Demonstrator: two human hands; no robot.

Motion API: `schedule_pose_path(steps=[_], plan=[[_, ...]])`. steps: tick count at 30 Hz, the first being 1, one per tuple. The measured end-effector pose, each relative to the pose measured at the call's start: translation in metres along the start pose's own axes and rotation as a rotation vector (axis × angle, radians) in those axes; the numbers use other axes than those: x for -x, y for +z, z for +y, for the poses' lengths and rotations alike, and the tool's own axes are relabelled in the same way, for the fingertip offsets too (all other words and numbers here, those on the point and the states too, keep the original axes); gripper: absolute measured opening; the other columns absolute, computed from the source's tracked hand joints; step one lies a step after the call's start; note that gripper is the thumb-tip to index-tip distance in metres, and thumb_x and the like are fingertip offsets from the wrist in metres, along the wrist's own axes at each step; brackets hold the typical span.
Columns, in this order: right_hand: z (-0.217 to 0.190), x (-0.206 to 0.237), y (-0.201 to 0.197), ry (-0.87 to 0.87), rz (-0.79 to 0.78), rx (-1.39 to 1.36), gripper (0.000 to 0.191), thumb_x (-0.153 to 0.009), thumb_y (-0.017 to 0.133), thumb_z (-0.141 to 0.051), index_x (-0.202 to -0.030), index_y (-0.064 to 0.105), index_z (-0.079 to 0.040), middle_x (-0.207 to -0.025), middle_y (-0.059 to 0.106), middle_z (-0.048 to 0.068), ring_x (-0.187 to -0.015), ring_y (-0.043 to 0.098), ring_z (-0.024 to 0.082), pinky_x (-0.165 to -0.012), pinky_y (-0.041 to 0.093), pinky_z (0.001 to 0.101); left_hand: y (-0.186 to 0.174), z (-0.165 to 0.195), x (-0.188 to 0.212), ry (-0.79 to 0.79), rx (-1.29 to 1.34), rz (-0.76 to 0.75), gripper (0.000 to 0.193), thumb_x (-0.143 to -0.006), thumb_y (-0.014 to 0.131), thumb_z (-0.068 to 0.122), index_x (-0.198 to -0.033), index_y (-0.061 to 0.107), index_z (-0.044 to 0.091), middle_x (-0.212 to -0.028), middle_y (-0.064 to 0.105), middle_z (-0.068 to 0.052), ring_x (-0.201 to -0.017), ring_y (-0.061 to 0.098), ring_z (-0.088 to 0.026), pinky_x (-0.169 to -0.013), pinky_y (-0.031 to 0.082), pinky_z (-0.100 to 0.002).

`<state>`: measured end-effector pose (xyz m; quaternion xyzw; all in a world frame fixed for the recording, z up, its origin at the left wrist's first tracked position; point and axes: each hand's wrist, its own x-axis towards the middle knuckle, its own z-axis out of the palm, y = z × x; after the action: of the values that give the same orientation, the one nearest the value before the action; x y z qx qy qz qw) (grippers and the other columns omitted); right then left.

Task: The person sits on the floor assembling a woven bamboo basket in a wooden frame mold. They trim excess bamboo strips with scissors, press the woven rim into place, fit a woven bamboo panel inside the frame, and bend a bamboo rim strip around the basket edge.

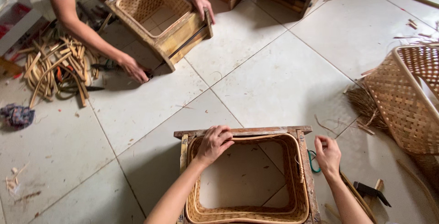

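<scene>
Left hand [214, 142] curled gripping far rim of one woven basket [249, 212] in wooden frame [242, 131]; right hand [328, 156] loosely closed at frame's right side, grip unclear; two co-worker hands [133, 68] far left on second basket [153, 0]

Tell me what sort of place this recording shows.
Probably a basket-weaving workshop on a tiled floor: the left hand grips a woven basket set in a wooden frame, split cane strips lie piled, and another person works nearby.

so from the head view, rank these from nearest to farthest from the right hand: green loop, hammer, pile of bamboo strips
From the right hand:
1. green loop, on the floor just to its left, by the frame
2. hammer, below and to its right on the floor
3. pile of bamboo strips, far across at upper left
</scene>
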<state>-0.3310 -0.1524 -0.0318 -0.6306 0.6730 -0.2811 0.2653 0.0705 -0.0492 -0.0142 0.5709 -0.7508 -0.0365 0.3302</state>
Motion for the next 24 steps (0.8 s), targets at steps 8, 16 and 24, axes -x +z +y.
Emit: schedule_pose_path(steps=[8, 16, 24], plan=[[-0.153, 0.031, 0.061, -1.295, -0.24, 0.2, 0.039, -0.084, 0.064, -0.005, -0.123, 0.066, -0.003, -0.118, 0.065, 0.013, -0.105, 0.062, 0.025, -0.089, 0.054, 0.035, -0.034, 0.029, -0.018, -0.119, 0.046, -0.08, 0.021, -0.078, 0.083, 0.01, -0.098, 0.074, 0.012, -0.116, 0.066, -0.003, -0.11, 0.064, -0.025, -0.099, 0.055, -0.039], [-0.171, 0.04, 0.075, -1.178, -0.284, 0.253, 0.029, -0.083, 0.064, -0.01, -0.111, 0.065, -0.002, -0.103, 0.059, 0.01, -0.098, 0.058, 0.026, -0.085, 0.051, 0.038, -0.028, 0.029, -0.018, -0.149, 0.073, -0.065, 0.021, -0.075, 0.083, 0.006, -0.094, 0.076, 0.013, -0.116, 0.068, -0.003, -0.106, 0.067, -0.026, -0.096, 0.057, -0.037], [-0.184, 0.012, 0.093, -0.941, -0.591, 0.207, 0.013, -0.086, 0.072, -0.017, -0.088, 0.07, -0.004, -0.091, 0.063, 0.009, -0.089, 0.062, 0.028, -0.078, 0.053, 0.0409, -0.028, 0.017, -0.012, -0.017, -0.066, -0.034, 0.039, -0.076, 0.077, 0.0, -0.113, 0.067, 0.007, -0.117, 0.069, -0.008, -0.105, 0.068, -0.03, -0.089, 0.057, -0.041]])
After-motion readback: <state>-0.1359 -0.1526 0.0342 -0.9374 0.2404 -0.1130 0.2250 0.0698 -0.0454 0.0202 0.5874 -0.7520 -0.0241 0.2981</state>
